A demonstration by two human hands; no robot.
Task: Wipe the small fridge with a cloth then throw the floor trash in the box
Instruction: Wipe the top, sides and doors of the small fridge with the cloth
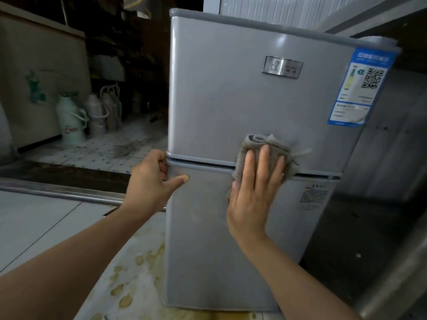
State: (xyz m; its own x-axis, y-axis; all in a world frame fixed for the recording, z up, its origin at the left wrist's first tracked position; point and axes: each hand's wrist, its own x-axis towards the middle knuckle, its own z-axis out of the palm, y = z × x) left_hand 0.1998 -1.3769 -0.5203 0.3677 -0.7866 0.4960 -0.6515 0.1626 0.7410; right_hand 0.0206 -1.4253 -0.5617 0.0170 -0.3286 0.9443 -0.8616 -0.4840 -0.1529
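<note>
Pale green thermos flask (70, 118), grey jugs (104, 112) beside it, stained floor tiles (129, 280)

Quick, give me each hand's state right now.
Left hand: grips the fridge door edge.
Right hand: open, flat fingers pressing the cloth on the door.

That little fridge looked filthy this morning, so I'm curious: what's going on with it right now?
A person is wiping the front of the small grey fridge. The right hand presses a grey cloth flat against it, right over the seam between the upper and lower doors. The left hand grips the fridge's left edge at that same seam, seemingly to steady it. The floor beside the fridge shows yellowish stains. No trash box is in view.
</note>
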